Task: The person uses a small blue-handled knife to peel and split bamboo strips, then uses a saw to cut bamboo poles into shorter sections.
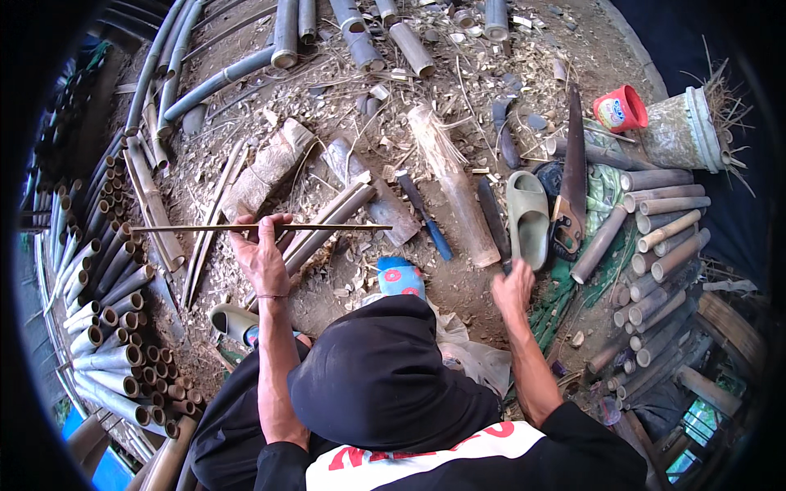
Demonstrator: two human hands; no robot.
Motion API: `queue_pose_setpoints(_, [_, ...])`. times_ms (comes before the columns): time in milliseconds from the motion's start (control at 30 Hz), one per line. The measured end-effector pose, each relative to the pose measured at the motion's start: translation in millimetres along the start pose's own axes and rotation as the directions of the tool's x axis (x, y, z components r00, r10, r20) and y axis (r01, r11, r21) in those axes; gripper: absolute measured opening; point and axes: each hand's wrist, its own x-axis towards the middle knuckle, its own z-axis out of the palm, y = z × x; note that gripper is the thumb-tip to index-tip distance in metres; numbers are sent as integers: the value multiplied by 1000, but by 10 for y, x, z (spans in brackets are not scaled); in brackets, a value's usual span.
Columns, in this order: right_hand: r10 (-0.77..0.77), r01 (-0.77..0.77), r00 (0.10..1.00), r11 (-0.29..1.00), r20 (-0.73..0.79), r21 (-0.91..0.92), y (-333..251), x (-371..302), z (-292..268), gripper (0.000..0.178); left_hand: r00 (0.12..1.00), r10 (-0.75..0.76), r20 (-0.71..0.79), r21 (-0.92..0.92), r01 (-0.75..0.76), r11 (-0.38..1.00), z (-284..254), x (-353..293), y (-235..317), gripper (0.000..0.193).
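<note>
Left hand [260, 252] held a bamboo strip [192, 228] left of centre, seemingly split thin already; right hand [513, 288] curled by a dark blade [492, 214], couldn't tell if gripping. Lower-left bamboo tubes [110, 358] looked unsplit tho.

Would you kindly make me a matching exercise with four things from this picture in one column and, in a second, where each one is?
1. thin strip
2. handsaw
3. red tub
4. blue-handled tool

A. immediately right of the unworn olive sandal
B. on the ground between two logs
C. in the left hand
D. beside the grimy bucket

Pairs: 1-C, 2-A, 3-D, 4-B
</note>
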Motion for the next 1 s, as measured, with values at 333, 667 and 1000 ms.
queue_pose_setpoints(333, [-363,372,928,919,-90,130,493,-69,64,65,994,109,10,-107,-107,988,199,-62,-384,15])
queue_pose_setpoints(667, [-399,255,883,851,248,459,-437,-715,-294,38,992,119,-41,-118,-124,985,238,-225,-435,16])
queue_pose_setpoints(1000, [-558,463,830,664,-23,587,-638,-780,-158,38,983,171,-67,-101,-177,979,217,-293,-413,15])
